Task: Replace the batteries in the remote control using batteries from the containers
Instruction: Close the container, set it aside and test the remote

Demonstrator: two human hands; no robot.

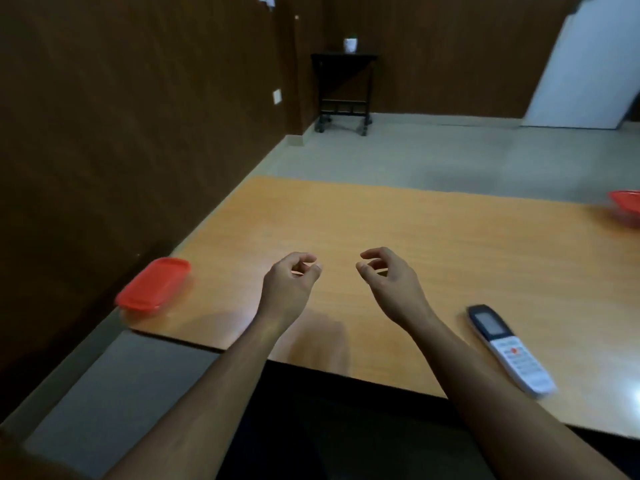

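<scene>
From where I sit, nothing of the task looks started. My left hand (291, 278) and right hand (384, 275) both hover over the middle of the desk (450, 244), fingers loosely curled, thumb and forefinger close but with a gap between them, and I see nothing held in either. The remote control (509, 351) lies face up near the right front edge of the desk, to the right of my right forearm and apart from it, dark screen end pointing away from me; its battery cover would be on the underside, which I cannot see. A container with a red lid (154, 284) sits shut at the near left corner of the desk, well apart from my left hand. A second red container (627, 206) shows only partly at the far right edge of the view, so I cannot tell if it is open. No batteries are visible anywhere. I judge everything is left: turn the remote over, open it, pull the old cells, open a container, fit new ones, close up
</scene>
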